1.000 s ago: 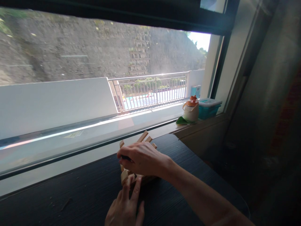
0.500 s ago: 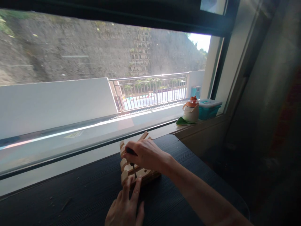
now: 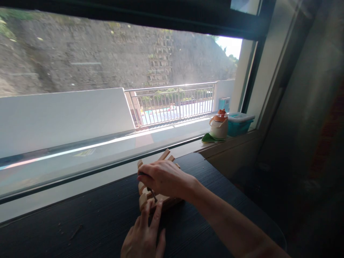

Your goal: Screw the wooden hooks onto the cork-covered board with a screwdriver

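Head | screwdriver, seemingly, slants tip-down | right fingers gripping it | left fingers apart

The right grip's screwdriver has a metallic-looking shaft. Below that grip, the slatted piece is smooth, matt wood; the tabletop around has streaked, low-sheen grain. Beyond the grip, the box looks smooth plastic.
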The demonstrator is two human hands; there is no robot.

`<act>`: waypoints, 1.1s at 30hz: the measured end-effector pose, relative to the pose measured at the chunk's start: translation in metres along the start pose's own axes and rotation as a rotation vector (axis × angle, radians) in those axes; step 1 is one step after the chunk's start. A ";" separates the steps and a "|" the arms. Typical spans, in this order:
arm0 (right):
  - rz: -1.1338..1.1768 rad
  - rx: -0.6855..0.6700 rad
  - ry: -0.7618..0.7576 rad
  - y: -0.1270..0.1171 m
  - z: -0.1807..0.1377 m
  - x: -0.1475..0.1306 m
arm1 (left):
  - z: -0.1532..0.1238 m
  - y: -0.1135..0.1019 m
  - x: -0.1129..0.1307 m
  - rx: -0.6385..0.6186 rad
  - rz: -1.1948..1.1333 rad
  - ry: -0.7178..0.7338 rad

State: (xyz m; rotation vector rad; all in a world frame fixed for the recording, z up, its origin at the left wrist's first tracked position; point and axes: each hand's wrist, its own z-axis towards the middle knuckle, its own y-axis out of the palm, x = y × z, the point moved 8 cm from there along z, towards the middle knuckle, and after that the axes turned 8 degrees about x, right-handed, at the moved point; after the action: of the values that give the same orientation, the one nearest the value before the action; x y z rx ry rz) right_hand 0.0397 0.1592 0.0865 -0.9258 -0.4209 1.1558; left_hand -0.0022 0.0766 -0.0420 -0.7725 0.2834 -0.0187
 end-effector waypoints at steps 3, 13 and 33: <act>-0.013 0.020 0.056 0.003 0.002 0.009 | 0.001 -0.002 0.000 0.013 0.012 0.001; 0.004 0.047 0.055 -0.002 -0.002 0.005 | -0.002 0.002 0.000 -0.002 0.018 0.018; 0.009 0.018 0.022 -0.006 -0.005 -0.004 | -0.004 0.005 -0.003 -0.024 -0.027 -0.016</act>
State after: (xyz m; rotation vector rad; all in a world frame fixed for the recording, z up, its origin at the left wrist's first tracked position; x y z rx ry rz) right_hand 0.0455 0.1532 0.0887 -0.9248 -0.3887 1.1554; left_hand -0.0065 0.0776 -0.0475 -0.7998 0.2579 -0.0346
